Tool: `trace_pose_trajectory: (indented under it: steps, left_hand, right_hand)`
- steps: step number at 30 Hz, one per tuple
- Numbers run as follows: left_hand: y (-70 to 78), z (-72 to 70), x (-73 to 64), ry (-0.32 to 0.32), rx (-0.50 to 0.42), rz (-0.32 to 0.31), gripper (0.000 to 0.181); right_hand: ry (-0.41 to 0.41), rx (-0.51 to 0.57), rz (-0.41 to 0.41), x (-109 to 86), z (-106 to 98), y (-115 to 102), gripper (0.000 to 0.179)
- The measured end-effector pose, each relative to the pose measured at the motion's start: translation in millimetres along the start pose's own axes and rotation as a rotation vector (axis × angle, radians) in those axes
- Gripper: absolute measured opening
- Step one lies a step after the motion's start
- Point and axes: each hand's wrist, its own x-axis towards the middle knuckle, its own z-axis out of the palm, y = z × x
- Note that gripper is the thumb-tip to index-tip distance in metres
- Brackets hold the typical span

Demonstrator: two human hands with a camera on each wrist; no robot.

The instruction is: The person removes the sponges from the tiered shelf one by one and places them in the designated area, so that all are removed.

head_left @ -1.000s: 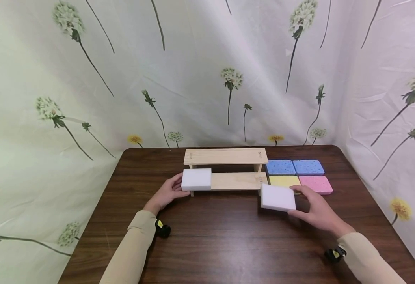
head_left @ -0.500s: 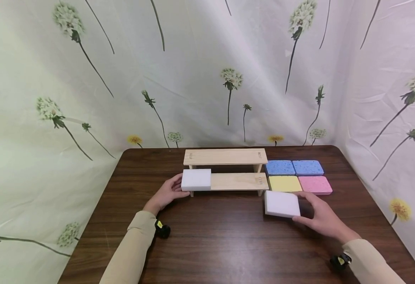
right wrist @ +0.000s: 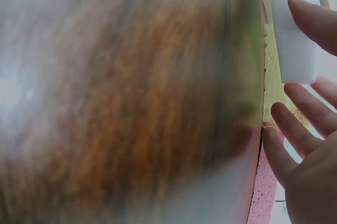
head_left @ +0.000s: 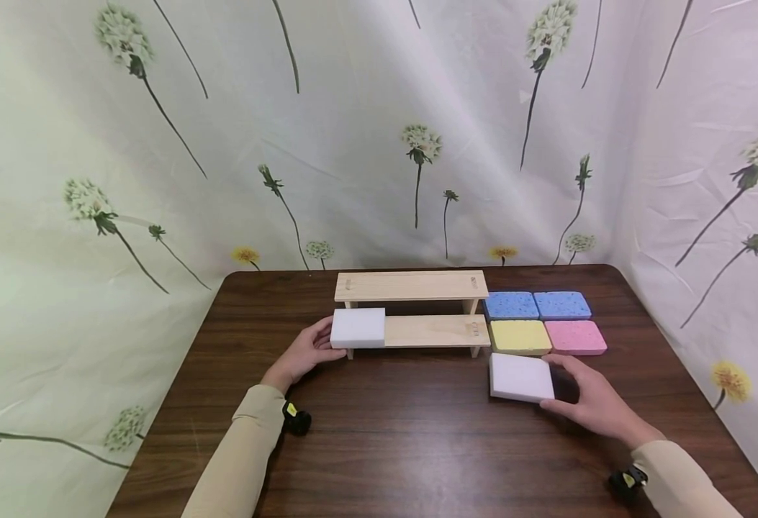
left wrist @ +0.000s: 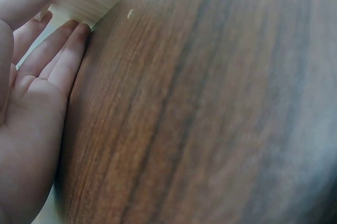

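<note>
A white sponge block (head_left: 358, 328) lies at the left end of the lower step of a two-tier wooden stand (head_left: 430, 330). My left hand (head_left: 304, 352) holds this block at its left end, thumb in front and fingers along the side; in the left wrist view the fingertips are right by the wooden stand (left wrist: 87, 2). My right hand (head_left: 595, 396) pinches a second white sponge block (head_left: 521, 377) by its right edge, thumb in front and fingers behind. In the right wrist view this white block (right wrist: 297, 50) is raised above the table, lower fingers spread below it.
Right of the stand, a yellow sponge (head_left: 520, 337) and a pink sponge (head_left: 576, 337) lie in front of two blue sponges (head_left: 512, 306). The stand's upper step (head_left: 411, 285) is behind the lower one. A flower-print curtain (head_left: 366, 180) surrounds the dark wooden table (head_left: 404, 446).
My right hand has drawn its white block toward me and slightly right, away from the stand's right end and off the yellow sponge. My left hand and its block stay put.
</note>
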Motion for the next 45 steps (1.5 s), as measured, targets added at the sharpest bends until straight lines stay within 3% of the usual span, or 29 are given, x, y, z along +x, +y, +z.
trace_pose_trajectory:
  steps: [11, 27, 39, 45]
  left_hand:
    - [-8.7, -1.7, 1.7, 0.0, 0.021, 0.011, 0.089]
    - [-4.7, -0.8, 1.3, 0.004, 0.007, -0.005, 0.091]
    - [-2.3, -0.4, 1.8, 0.002, 0.01, -0.001, 0.09]
    - [-1.5, -0.2, 1.3, 0.004, 0.017, -0.006, 0.089]
  right_hand:
    - [-0.041, -0.037, 0.02, -1.9, 0, 7, 0.083]
    - [-0.065, -0.081, 0.026, 0.2, -6, 16, 0.084]
    - [-0.04, -0.114, -0.037, 2.9, -9, 17, 0.08]
    - [-0.063, -0.102, -0.012, 3.8, -10, 18, 0.079]
